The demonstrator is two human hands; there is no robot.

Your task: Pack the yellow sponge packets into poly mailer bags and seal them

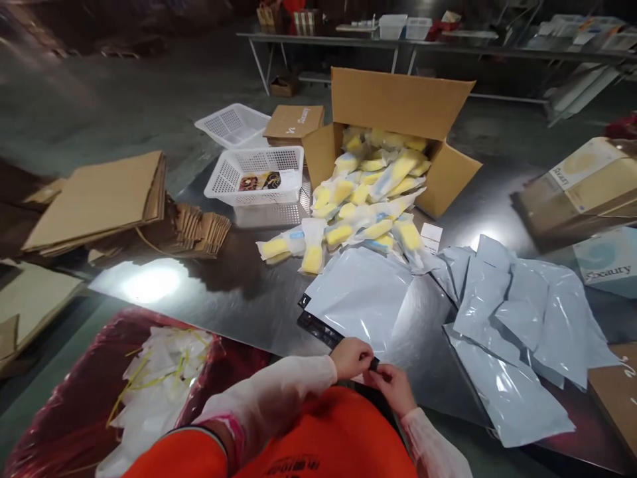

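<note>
Near the table's front edge, my left hand (pixel 352 358) and my right hand (pixel 391 386) meet, fingers pinched on the black edge of a pale grey mailer bag (pixel 363 292) lying flat. More such bags seem to lie beneath it. Just beyond is a heap of yellow items in clear wrapping (pixel 368 199), spilling from an open cardboard box (pixel 398 103). To the right lies a pile of grey mailer bags (pixel 517 312) that look filled. A small white label (pixel 430 236) sits between heap and pile.
White baskets (pixel 253 174) stand back left, beside stacked brown boxes (pixel 293 121). Flattened cardboard (pixel 99 199) lies at left. A red-lined bin (pixel 74 392) with plastic scraps is front left. Printed boxes (pixel 587 179) stand at right, and another table (pixel 318 41) is behind.
</note>
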